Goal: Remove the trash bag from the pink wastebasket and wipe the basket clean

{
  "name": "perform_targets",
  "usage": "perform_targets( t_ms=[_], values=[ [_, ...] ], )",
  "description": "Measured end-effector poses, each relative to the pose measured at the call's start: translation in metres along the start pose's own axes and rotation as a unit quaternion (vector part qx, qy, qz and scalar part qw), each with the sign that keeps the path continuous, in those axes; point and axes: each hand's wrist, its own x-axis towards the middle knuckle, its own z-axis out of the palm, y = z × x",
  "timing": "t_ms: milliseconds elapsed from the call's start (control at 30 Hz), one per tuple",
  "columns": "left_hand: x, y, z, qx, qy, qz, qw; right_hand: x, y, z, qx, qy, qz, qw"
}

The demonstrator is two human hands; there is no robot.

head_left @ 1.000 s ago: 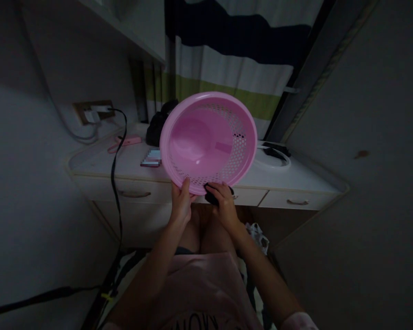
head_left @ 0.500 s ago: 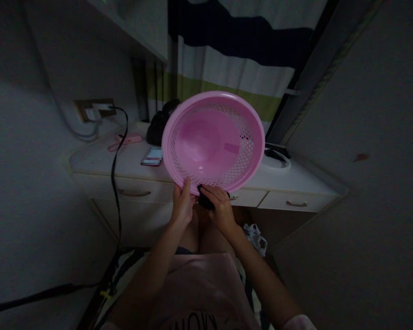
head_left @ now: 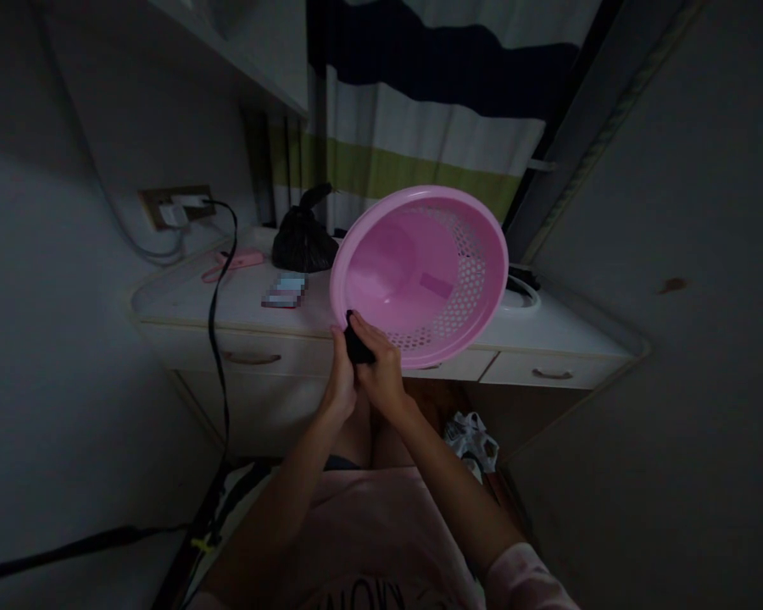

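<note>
A pink plastic basket (head_left: 402, 271) with a perforated side wall is tilted so that its inside faces me, in front of the desk. My left hand (head_left: 339, 379) grips the basket's near-left rim, thumb up along the edge and the other fingers hidden. Close beside it, my right hand (head_left: 382, 366) is closed over a black cloth (head_left: 357, 343), pressing it onto the rim at the lower left. A darker patch shows on the basket's bottom.
On the white desk (head_left: 578, 335) lie a knotted black plastic bag (head_left: 302, 241), a blurred-out flat object (head_left: 285, 291) and a pink item (head_left: 245, 258). A black cable (head_left: 211, 313) hangs at left from a wall socket. A plastic bag (head_left: 471, 440) lies below the desk.
The basket has shifted right and turned a little. My right hand has moved left and up along the rim with the black cloth, nearer my left hand. More of the black bag now shows.
</note>
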Motion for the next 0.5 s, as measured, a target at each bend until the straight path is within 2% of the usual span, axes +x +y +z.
perform_targets(
  t_ms=[100, 267, 367, 500],
  values=[
    [0.001, 0.003, 0.001, -0.001, 0.000, -0.006, 1.000, -0.012, 0.007, -0.004, -0.025, -0.012, -0.013, 1.000],
    [0.000, 0.003, 0.002, -0.021, -0.038, -0.004, 0.999, -0.028, 0.014, -0.013, -0.081, -0.026, -0.036, 0.996],
    [0.000, 0.005, 0.003, -0.030, -0.016, -0.015, 0.999, -0.025, 0.014, -0.013, -0.087, -0.020, -0.040, 0.995],
    [0.000, 0.011, 0.004, -0.056, -0.020, 0.016, 0.998, -0.009, 0.011, -0.012, -0.081, -0.020, -0.041, 0.996]
  ],
)
